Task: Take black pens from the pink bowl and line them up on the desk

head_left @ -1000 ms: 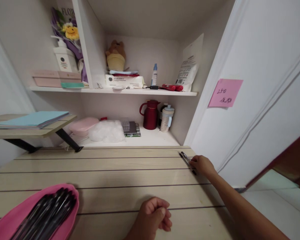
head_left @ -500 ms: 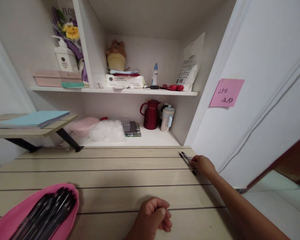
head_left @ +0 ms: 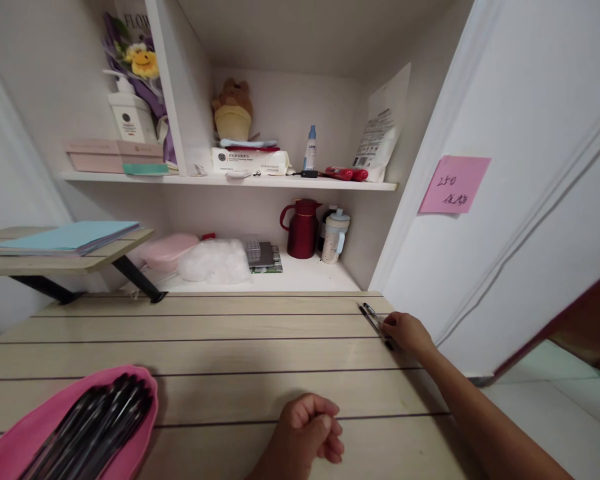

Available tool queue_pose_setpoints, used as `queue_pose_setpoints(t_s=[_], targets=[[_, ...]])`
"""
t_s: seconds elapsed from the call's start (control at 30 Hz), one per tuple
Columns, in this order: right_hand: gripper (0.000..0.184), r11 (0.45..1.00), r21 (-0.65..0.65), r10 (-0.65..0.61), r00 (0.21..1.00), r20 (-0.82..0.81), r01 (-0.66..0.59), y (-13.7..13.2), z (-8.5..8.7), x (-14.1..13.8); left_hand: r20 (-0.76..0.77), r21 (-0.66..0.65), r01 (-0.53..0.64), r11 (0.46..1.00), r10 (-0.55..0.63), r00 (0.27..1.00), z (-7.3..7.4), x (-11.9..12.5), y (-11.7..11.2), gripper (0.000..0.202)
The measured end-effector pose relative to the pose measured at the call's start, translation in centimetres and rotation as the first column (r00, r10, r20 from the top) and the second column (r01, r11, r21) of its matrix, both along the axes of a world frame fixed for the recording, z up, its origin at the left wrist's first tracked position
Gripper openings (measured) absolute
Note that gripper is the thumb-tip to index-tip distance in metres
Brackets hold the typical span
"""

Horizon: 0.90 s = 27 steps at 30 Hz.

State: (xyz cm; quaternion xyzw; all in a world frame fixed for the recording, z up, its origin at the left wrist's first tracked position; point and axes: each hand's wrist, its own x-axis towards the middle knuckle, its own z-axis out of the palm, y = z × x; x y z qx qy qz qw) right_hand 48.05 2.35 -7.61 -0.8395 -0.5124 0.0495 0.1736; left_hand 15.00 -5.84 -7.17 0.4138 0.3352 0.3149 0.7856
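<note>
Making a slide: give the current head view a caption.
Right hand at two pens; left hand loosely curled; pink tray of black pens at left.

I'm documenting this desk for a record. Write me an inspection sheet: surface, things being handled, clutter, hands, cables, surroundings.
Surface: wood-look desk, dark lines across it.
Things handled: two pens at far right; pink tray of black pens at near left.
Clutter: red jug, lidded cup and plush toy in the cabinet.
Hands: right hand at the two pens, grip unclear; left hand loosely curled, no object seen in it.
Cables: apparent cord along the right wall.
Surroundings: pink note on the right; blue papers on a raised stand.
</note>
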Motion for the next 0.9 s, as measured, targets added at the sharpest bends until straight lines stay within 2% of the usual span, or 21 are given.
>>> queue_pose_setpoints(t_s=[0.33, 0.5, 0.7, 0.77, 0.9], targets=[[0.02, 0.999, 0.018, -0.027, 1.0, -0.002, 0.027, 0.3, -0.3, -0.3, -0.016, -0.001, 0.003, 1.0, -0.003, 1.0, -0.3, 0.1, 0.2, 0.032], [0.028, 0.999, 0.037, -0.019, 0.999, -0.036, 0.021, 0.4, -0.5, -0.1, -0.012, -0.003, 0.0, 1.0, 0.0, 1.0, -0.2, 0.1, 0.1, 0.034], [0.03, 0.997, 0.056, -0.043, 0.999, -0.024, 0.044, 0.5, 0.3, 0.4, -0.016, -0.015, 0.006, 1.0, -0.006, 1.0, 0.1, 0.0, 0.1, 0.035], [0.033, 0.998, 0.035, -0.048, 0.999, -0.027, 0.049, 0.2, 0.7, 0.1, -0.013, -0.02, 0.008, 1.0, -0.008, 1.0, -0.1, 0.0, 0.1, 0.035], [0.044, 0.994, -0.112, -0.001, 1.0, -0.007, 0.0, -1.0, 1.4, -1.6, 0.005, -0.014, 0.004, 1.0, -0.004, 1.0, -0.4, 0.0, 0.1, 0.033]])
